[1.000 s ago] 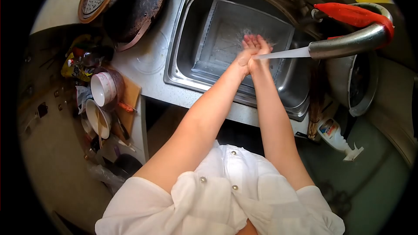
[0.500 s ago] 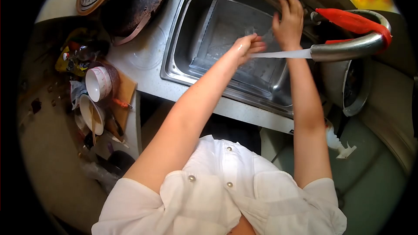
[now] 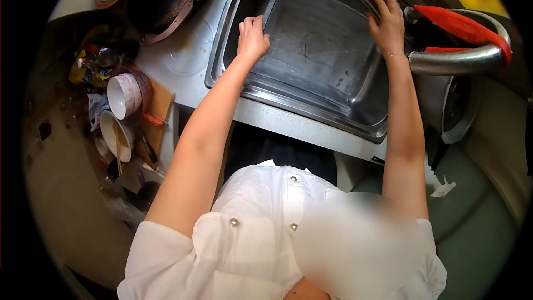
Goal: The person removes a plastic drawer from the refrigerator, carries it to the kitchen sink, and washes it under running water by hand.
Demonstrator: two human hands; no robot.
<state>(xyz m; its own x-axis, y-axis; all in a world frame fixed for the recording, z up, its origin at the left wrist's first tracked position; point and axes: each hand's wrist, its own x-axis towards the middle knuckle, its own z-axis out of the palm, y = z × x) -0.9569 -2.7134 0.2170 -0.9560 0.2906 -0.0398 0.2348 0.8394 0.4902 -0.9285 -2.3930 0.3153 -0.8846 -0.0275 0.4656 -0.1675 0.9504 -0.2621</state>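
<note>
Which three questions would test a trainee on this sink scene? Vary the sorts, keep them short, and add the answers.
1. Multiple choice. What lies in the sink?
A) a teapot
B) a rectangular tray
C) a loaf of bread

2. Which is nearer the tap: the left hand or the right hand?

3. True or false: a stream of water is pouring onto the tray.

Key: 1 B; 2 right hand; 3 false.
</note>
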